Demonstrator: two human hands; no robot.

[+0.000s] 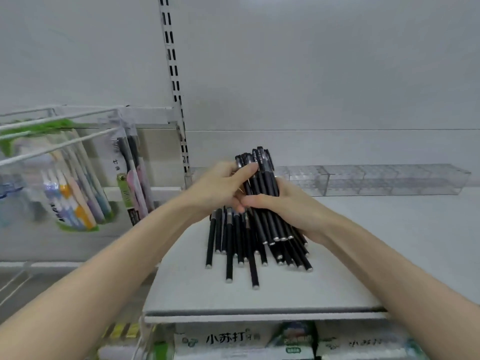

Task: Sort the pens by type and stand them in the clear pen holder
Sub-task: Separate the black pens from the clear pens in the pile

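On the grey shelf [363, 255], loose black pens [233, 240] are lying in a heap. Just above them, the left hand [220, 185] and the right hand [291, 203] are both grasping a tilted pen bundle [262, 175]. The clear pen holder [376, 179] is sitting at the shelf's rear, apart from both hands.

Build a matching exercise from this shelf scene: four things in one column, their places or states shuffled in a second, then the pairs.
Things
1. bundle of pens
2. loose pens
3. clear pen holder
4. toothbrush packs

Places or states
A. hanging at the far left
B. lying flat on the shelf
C. held in the left hand and right hand
D. along the back of the shelf, at the right

Pairs: 1-C, 2-B, 3-D, 4-A
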